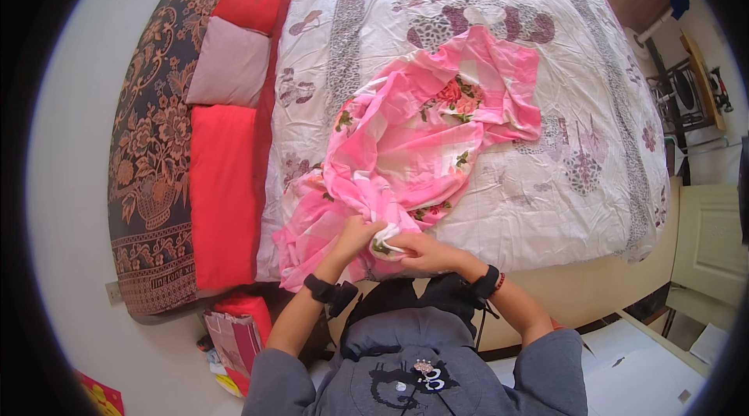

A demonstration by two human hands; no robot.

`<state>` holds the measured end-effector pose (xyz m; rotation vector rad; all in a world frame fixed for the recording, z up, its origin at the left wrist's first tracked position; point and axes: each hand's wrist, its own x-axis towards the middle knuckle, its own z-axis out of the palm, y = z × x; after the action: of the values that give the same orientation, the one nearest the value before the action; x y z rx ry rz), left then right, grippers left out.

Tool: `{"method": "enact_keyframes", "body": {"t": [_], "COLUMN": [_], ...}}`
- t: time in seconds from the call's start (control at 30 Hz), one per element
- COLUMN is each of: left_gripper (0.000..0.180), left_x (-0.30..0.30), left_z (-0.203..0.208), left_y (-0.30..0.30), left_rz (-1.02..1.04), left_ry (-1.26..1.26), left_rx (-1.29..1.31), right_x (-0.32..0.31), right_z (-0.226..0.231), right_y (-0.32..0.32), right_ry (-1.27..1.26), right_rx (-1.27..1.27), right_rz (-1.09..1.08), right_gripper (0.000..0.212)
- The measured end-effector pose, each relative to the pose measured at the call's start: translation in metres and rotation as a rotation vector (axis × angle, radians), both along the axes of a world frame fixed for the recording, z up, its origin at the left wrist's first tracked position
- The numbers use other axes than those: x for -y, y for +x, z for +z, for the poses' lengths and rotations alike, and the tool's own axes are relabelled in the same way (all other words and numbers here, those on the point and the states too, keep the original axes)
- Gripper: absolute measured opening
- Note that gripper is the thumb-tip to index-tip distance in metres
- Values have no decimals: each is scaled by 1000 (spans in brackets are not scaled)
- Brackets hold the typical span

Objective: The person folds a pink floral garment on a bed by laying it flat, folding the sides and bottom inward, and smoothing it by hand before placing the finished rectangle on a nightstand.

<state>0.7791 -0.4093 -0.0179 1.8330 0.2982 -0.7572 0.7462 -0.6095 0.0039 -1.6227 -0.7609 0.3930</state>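
Note:
A large pink and white cloth with red roses and green leaves [429, 155], seemingly a bed sheet or cover, lies rumpled on the bed. Its near end is gathered at the bed's front edge. There my left hand [359, 232] is closed on a bunched part of it. Just to the right, my right hand [422, 251] pinches a twisted fold, with white fabric showing between the two hands. Some fingertips are hidden in the cloth. A loose part of it spreads to the left, beneath my left forearm.
Under the cloth is a white patterned bedspread [538, 213]. Along the left lie red pillows [224, 198], a pale pink pillow [230, 63] and a dark floral-covered headboard [152, 143]. Bags [234, 338] stand at lower left; a pale cabinet door [711, 233] is at right.

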Motion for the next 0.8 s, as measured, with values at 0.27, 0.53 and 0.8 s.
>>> {"method": "enact_keyframes", "body": {"t": [0.27, 0.53, 0.8], "left_gripper": [28, 27, 43], "left_x": [-4, 4, -42], "left_z": [33, 23, 22], "left_y": [-70, -109, -125], "left_rz": [-746, -1002, -638], "left_ry": [490, 418, 436], "left_rx": [551, 596, 447], "right_x": [6, -46, 7], "right_z": [-77, -85, -67], "right_y": [-19, 4, -21], "right_ry": [-90, -533, 224], "right_rx": [-927, -476, -645], "right_rz": [-267, -443, -750], "right_gripper": [23, 34, 20]}}
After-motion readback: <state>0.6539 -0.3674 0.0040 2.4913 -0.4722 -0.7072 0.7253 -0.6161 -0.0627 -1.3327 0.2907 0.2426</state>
